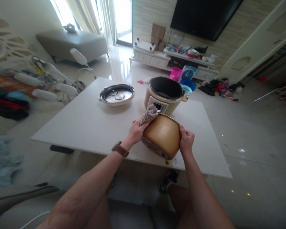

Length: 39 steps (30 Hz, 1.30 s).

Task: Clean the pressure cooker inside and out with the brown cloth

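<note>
Gripping a tilted, round gold metal pot (163, 135) below frame centre with the right hand (187, 137); clutching a mottled grey-brown cloth (148, 115) in the left hand (134, 131).

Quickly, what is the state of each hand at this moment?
Left hand: closed, holding the patterned cloth at the rim of the gold pot.
Right hand: closed, gripping the gold pot near its rim.
</note>
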### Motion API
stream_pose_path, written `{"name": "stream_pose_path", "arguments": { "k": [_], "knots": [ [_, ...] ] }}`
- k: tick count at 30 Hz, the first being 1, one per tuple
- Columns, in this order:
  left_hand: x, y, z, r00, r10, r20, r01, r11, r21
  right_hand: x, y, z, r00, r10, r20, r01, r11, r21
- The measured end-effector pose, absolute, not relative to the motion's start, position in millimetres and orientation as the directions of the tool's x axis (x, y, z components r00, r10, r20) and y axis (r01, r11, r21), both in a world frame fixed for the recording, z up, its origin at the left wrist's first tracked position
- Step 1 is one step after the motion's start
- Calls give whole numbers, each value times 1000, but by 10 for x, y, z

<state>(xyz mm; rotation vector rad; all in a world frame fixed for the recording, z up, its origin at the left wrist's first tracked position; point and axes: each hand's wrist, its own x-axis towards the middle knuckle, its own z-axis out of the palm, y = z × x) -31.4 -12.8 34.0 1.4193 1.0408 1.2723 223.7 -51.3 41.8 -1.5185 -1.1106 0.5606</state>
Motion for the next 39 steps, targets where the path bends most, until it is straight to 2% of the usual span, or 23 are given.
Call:
{"name": "stream_pose_path", "arguments": {
  "k": [14, 20, 25, 39],
  "knots": [
    [-312, -101, 300, 90, 982, 167, -55, -163, 985, 2226, -512, 431, 444, 867, 225, 354, 61, -933],
    [-298, 12, 215, 60, 997, -58, -223, 70, 972, 2225, -505, 421, 449, 863, 232, 362, 61, -930],
    [-292, 51, 157, 12, 977, -215, -231, 212, 950, 2242, -507, 406, 449, 863, 230, 369, 56, -928],
    [-272, 50, 115, 8, 986, -166, -136, 166, 977, 2262, -519, 408, 448, 865, 227, 361, 57, -931]
  ]
}}
